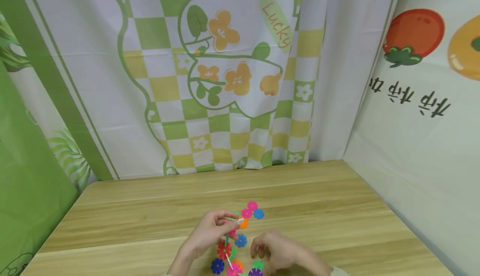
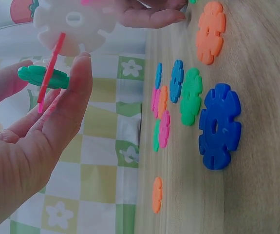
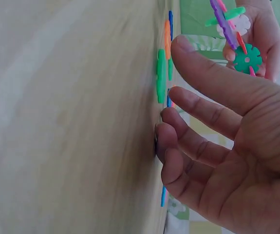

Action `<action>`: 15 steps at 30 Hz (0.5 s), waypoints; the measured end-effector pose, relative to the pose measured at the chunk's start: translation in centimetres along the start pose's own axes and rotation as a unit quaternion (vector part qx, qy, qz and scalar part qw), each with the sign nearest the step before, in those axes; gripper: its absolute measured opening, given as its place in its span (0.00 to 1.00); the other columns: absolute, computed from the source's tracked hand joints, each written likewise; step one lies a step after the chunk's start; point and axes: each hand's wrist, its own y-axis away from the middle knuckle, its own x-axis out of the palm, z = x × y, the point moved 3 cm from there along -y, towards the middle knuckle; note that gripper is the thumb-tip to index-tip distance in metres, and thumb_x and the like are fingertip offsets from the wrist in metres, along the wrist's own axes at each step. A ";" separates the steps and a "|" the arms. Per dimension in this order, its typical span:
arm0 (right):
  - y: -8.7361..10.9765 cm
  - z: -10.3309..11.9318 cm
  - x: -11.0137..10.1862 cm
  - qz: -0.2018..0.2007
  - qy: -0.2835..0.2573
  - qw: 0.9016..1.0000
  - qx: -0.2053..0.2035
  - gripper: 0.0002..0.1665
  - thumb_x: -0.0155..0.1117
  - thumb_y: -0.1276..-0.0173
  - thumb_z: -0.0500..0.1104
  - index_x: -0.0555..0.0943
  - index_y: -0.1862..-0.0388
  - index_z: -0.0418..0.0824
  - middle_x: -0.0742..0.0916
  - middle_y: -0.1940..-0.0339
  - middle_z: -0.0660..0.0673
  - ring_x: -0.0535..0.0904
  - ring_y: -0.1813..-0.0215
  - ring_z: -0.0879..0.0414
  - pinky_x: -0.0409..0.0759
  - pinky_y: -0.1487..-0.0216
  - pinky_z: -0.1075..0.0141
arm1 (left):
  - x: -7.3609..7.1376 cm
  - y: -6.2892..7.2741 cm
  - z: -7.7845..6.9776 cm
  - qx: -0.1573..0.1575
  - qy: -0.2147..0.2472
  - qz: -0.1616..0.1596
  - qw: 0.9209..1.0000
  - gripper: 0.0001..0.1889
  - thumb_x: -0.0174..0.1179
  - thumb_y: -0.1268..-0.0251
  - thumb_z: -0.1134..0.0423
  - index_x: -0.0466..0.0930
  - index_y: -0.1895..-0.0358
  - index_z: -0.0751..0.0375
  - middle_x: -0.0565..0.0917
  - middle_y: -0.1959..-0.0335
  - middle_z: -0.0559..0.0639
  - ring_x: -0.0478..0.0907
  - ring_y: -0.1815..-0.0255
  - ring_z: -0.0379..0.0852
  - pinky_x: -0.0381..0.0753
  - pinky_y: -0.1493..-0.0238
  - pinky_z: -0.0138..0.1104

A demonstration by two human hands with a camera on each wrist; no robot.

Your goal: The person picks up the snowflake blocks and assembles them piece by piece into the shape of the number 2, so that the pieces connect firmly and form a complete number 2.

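My left hand (image 1: pixel 206 233) pinches a chain of slotted plastic snowflake discs above the table. In the left wrist view a green disc (image 2: pixel 42 77) sits between its thumb and fingers, joined to a red disc (image 2: pixel 51 68), with a white disc (image 2: pixel 74 29) beyond. The right wrist view shows a purple disc (image 3: pixel 223 23) at the chain's other end. My right hand (image 1: pixel 279 251) is low over the table, to the right of the chain. Its fingers (image 3: pixel 198 146) are loosely curled and hold nothing visible. Part of the chain is cut off by the head view's lower edge.
Loose discs lie flat on the wooden table (image 1: pixel 150 209): a dark blue disc (image 2: pixel 220 126), a light blue disc (image 1: pixel 241 240), an orange disc (image 2: pixel 211 33) and several others. A patterned curtain (image 1: pixel 225 142) hangs behind the table, and a white printed sheet (image 1: pixel 412 151) at the right.
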 end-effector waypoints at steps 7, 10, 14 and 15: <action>-0.4 0.2 0.2 0.000 0.042 0.999 -0.019 0.18 0.81 0.60 0.34 0.84 0.71 0.49 0.80 0.75 0.62 0.72 0.69 0.70 0.73 0.68 0.76 | 0.0 0.1 -0.2 0.001 -0.003 0.001 1.000 0.19 0.59 0.32 0.60 0.75 0.45 0.70 0.84 0.70 0.52 0.83 0.69 0.46 0.81 0.73 0.31; -0.3 0.3 0.1 -0.004 0.048 0.999 -0.021 0.18 0.81 0.61 0.34 0.83 0.72 0.48 0.80 0.75 0.62 0.72 0.69 0.70 0.73 0.68 0.76 | 0.1 0.1 -0.1 0.001 0.002 0.003 1.000 0.19 0.59 0.32 0.60 0.75 0.45 0.71 0.85 0.67 0.53 0.84 0.69 0.47 0.82 0.71 0.33; -0.3 0.2 0.1 -0.006 0.047 0.999 -0.015 0.20 0.80 0.61 0.34 0.79 0.72 0.48 0.77 0.76 0.62 0.70 0.71 0.70 0.73 0.69 0.76 | 0.1 0.0 -0.1 0.001 0.008 0.004 1.000 0.19 0.59 0.32 0.60 0.74 0.45 0.71 0.85 0.63 0.54 0.84 0.69 0.47 0.84 0.68 0.35; -0.3 0.2 0.1 -0.005 0.036 0.999 -0.012 0.20 0.80 0.60 0.33 0.78 0.72 0.48 0.77 0.76 0.61 0.70 0.71 0.69 0.73 0.69 0.76 | 0.1 0.0 -0.1 0.002 0.008 0.005 1.000 0.19 0.58 0.32 0.60 0.74 0.45 0.71 0.85 0.63 0.55 0.84 0.69 0.47 0.84 0.68 0.35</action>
